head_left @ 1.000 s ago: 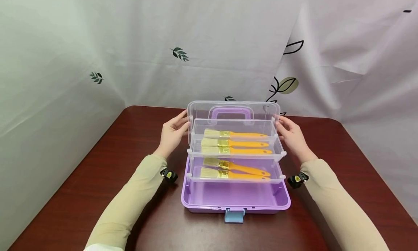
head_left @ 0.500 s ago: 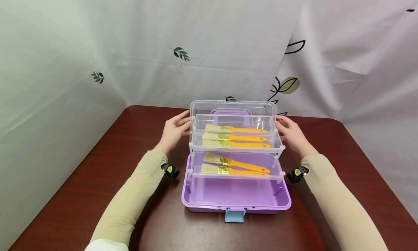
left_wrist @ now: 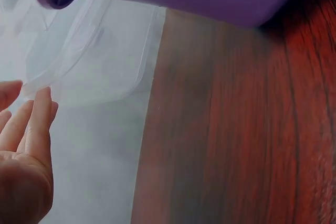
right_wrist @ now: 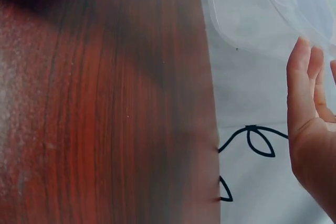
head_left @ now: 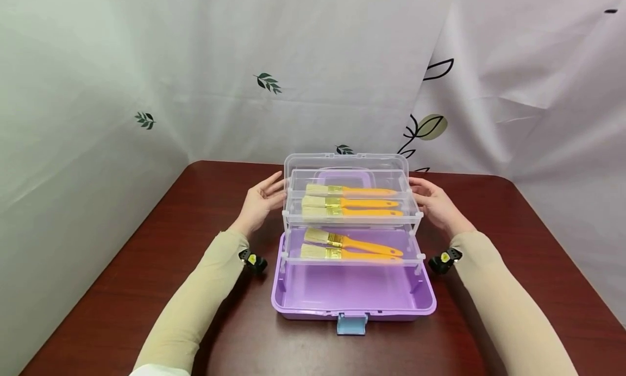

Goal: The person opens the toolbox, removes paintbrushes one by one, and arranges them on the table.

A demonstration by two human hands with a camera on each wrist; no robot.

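A purple toolbox [head_left: 352, 292] stands open mid-table, its clear lid [head_left: 300, 162] raised at the back. Two clear trays, an upper tray [head_left: 352, 219] and a lower tray [head_left: 352, 262], are spread out in steps above the base. Both carry paint brushes with yellow handles, such as this paint brush [head_left: 364, 246]. At the lid's left side is my left hand [head_left: 258, 206], its fingers extended against the clear plastic. My right hand [head_left: 437, 206] mirrors it on the right side. Both wrist views show straight fingertips at the lid edge; firm contact is hard to judge.
The toolbox sits on a dark red-brown wooden table [head_left: 146, 273]. A blue latch [head_left: 351, 324] hangs down at the box front. Behind the table is a pale curtain [head_left: 318, 66] with leaf prints. Each sleeve bears a black wrist camera [head_left: 253, 261].
The lid has tilted slightly, with its handle now lower behind the trays. The trays have risen and shifted back a little. My hands have stayed beside the lid.
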